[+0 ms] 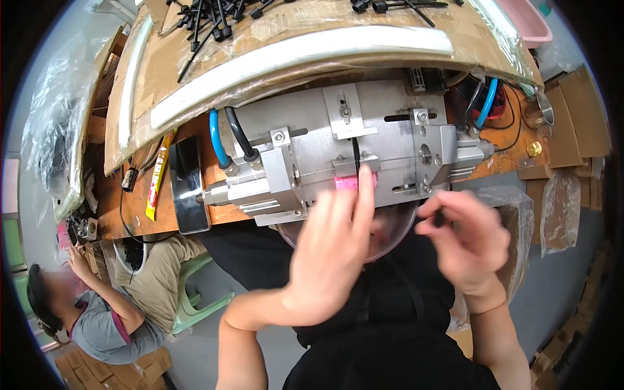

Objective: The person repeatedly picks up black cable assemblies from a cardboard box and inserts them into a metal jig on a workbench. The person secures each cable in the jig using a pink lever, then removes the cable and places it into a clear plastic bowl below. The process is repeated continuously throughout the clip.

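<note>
A metal jig (390, 146) stands on the bench in front of me, with a slim black rod (356, 151) upright in the picture between its centre blocks. Below the rod sits a bright pink block (346, 182). My left hand (330, 257) reaches over the jig, index finger stretched out to the rod's lower end beside the pink block; its other fingers are blurred and partly bent. To the right of the jig's front edge, my right hand (471, 240) pinches a small dark piece (440, 218), too blurred to name. A clear bowl (392, 239) shows below the jig, partly behind my left hand.
Cylinders with blue hoses (217, 140) flank the jig. A cardboard-covered shelf (286, 49) above carries several black stemmed parts (221, 26). A phone (188, 185) and yellow packet (158, 175) lie left. Another person (117, 318) sits lower left; cardboard boxes (572, 123) stand right.
</note>
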The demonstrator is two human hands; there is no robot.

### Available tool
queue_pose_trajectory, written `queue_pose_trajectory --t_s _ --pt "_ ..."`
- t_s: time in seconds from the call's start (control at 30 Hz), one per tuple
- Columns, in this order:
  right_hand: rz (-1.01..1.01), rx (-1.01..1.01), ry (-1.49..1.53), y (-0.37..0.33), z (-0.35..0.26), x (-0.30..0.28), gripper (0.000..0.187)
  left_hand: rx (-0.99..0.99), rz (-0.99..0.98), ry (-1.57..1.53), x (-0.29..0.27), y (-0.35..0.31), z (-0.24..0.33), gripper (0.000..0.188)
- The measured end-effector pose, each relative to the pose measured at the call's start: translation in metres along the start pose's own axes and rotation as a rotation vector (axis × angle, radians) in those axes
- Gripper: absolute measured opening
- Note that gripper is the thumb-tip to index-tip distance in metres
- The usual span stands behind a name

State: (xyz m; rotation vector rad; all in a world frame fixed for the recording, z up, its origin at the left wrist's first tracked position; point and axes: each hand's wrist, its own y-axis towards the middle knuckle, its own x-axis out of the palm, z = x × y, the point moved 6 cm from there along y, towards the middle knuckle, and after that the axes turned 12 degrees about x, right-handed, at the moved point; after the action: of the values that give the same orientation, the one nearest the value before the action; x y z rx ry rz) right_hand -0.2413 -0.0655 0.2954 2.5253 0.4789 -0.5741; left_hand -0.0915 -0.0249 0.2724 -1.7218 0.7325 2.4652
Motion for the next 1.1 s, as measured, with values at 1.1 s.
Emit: queue_pose_trajectory --t_s 1.1 --pt "0.150 0.242 -0.060 0.003 0.018 -0.003 0.051 0.020 -0.016 0.147 0.031 -0.012 0.011 0.068"
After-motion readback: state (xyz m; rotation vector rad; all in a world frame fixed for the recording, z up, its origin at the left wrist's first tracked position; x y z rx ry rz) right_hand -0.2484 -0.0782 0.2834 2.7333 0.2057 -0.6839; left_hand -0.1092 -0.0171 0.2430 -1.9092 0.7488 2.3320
